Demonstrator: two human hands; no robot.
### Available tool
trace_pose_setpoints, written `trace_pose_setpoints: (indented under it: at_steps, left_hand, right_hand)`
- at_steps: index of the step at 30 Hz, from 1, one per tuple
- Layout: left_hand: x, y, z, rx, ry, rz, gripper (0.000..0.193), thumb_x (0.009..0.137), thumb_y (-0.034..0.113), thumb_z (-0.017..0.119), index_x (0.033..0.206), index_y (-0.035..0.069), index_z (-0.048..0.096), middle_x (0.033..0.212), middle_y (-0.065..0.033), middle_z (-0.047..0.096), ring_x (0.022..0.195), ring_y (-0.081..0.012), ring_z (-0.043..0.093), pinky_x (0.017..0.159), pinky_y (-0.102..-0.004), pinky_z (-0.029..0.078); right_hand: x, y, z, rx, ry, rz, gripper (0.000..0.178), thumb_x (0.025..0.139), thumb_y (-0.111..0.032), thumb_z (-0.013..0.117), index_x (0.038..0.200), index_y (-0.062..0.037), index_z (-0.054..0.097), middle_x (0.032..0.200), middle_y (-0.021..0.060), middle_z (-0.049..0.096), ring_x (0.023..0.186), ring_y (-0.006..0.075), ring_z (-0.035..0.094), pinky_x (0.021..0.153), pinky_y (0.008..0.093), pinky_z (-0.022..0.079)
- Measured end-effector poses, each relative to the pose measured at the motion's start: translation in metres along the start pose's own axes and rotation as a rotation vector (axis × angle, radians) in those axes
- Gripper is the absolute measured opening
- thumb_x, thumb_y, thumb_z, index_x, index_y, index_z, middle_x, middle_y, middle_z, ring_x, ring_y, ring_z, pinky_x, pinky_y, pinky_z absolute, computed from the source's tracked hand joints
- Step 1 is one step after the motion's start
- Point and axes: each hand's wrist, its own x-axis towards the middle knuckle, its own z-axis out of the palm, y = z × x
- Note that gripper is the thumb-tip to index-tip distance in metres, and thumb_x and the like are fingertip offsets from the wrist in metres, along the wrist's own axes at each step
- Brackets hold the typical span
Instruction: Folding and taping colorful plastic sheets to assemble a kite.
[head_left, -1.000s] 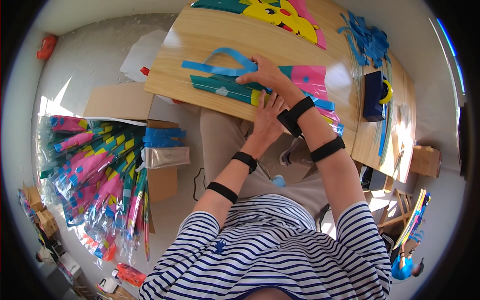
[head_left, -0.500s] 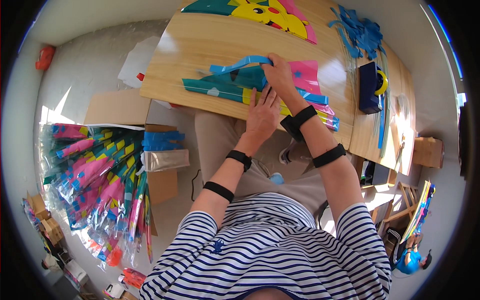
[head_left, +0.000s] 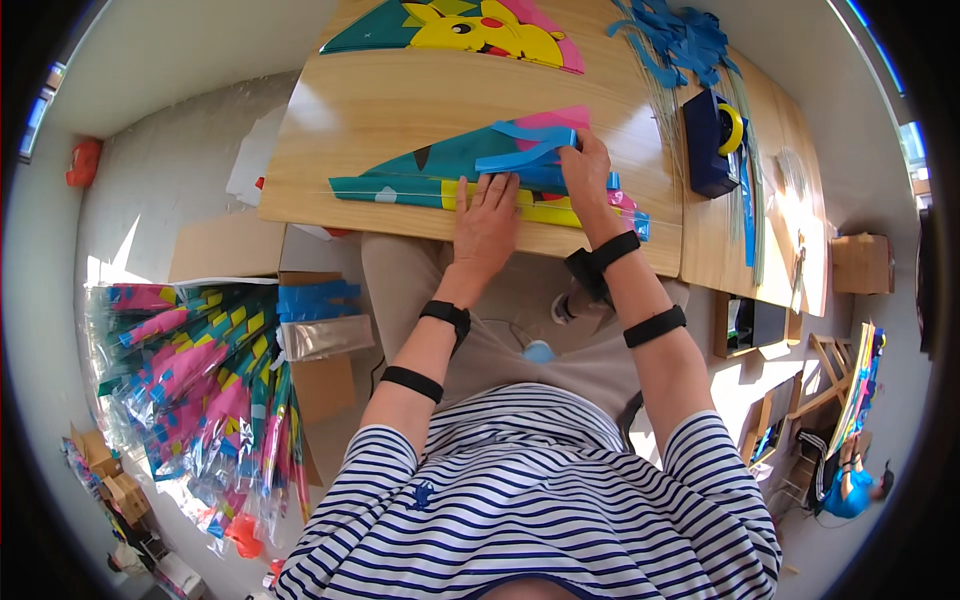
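"What's changing right now?"
"The right hand [head_left: 588, 180] is shifting rightward along the printed sheet [head_left: 455, 150], drawing the blue strip [head_left: 525, 158] with it. I'm reading that as the strip being brought over the sheet's middle."
"Where is the sheet lying?"
"It's resting at the upper centre of the frame, along the near edge of the wooden table [head_left: 370, 110], its teal part pointing left and its pink part showing upper right."
"And the hands?"
"The right one is pinching the strip at its right end. The left hand [head_left: 487, 220] is grasping nothing; it's lying flat, fingers extended, over the folded lower band [head_left: 420, 190], seemingly steadying it."
"What's differing from half a second ago?"
"The strip was reaching farther left over the teal; now it's doubling back in two lengths, the lower one passing just above the left fingertips. The tape dispenser [head_left: 708, 145] is appearing farther left too, but the whole view is shifting that way."
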Motion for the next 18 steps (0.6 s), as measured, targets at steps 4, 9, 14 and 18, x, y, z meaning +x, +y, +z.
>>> trace_pose_setpoints:
  at_steps: [4,9,14,18]
  left_hand:
    - [0.002,0.001,0.0,0.09,-0.018,0.014,0.054,0.097,0.023,0.064,0.147,0.007,0.053,0.15,-0.0073,0.051,0.145,-0.0275,0.042,0.124,-0.0562,0.022]
    - [0.001,0.0,0.001,0.076,-0.011,0.03,0.051,0.098,0.023,0.063,0.145,0.007,0.054,0.148,-0.0081,0.052,0.144,-0.0285,0.043,0.124,-0.0558,0.022]
    - [0.001,0.0,0.001,0.066,-0.02,0.033,0.047,0.098,0.024,0.062,0.142,0.007,0.056,0.146,-0.0087,0.053,0.142,-0.0294,0.044,0.124,-0.056,0.022]
    - [0.0,-0.002,0.002,0.051,-0.012,0.035,0.047,0.098,0.023,0.063,0.141,0.007,0.056,0.145,-0.0088,0.053,0.142,-0.0298,0.044,0.124,-0.0563,0.022]
  right_hand:
    - [-0.012,0.015,-0.018,-0.166,0.038,0.006,0.016,0.082,-0.012,0.067,0.093,-0.0011,0.069,0.091,0.0211,0.067,0.085,0.0399,0.063,0.076,0.0485,0.05]
    - [-0.02,0.034,-0.031,-0.166,0.073,0.094,0.017,0.083,-0.014,0.069,0.096,-0.0034,0.071,0.098,0.0211,0.065,0.093,0.0414,0.064,0.082,0.0509,0.051]
    - [-0.029,0.048,-0.031,-0.214,0.05,0.006,0.026,0.082,-0.02,0.076,0.103,-0.0049,0.07,0.099,0.0215,0.065,0.093,0.0421,0.065,0.081,0.0502,0.053]
    - [-0.044,0.041,-0.027,-0.246,0.062,-0.056,0.033,0.082,-0.023,0.079,0.109,-0.0051,0.068,0.104,0.0217,0.064,0.095,0.0427,0.066,0.081,0.0501,0.054]
